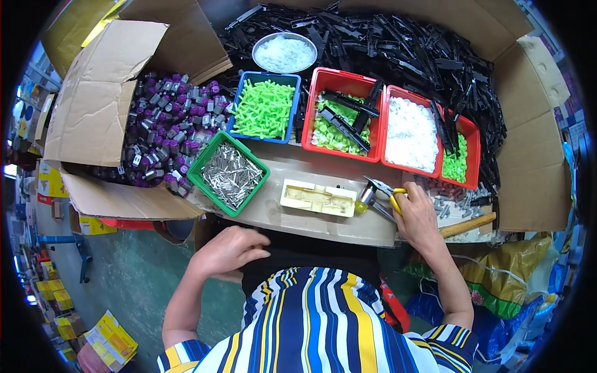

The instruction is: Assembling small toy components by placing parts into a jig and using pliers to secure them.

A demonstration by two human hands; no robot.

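My right hand is closed around the yellow handles of a pair of pliers, whose jaws point to the left. Beneath the pliers lies a tool with a clear yellow end and a metal part. Just left of it sits a cream block with hollows on the cardboard-covered bench. My left hand hovers at the bench's front edge, above my lap. Its fingers are loosely bent, with a gap between thumb and forefinger, and nothing shows in them.
A green bin of metal pins, a blue bin of green plastic parts and red bins line the bench. Purple-grey pieces fill the left carton; black parts heap behind. A wooden handle lies right.
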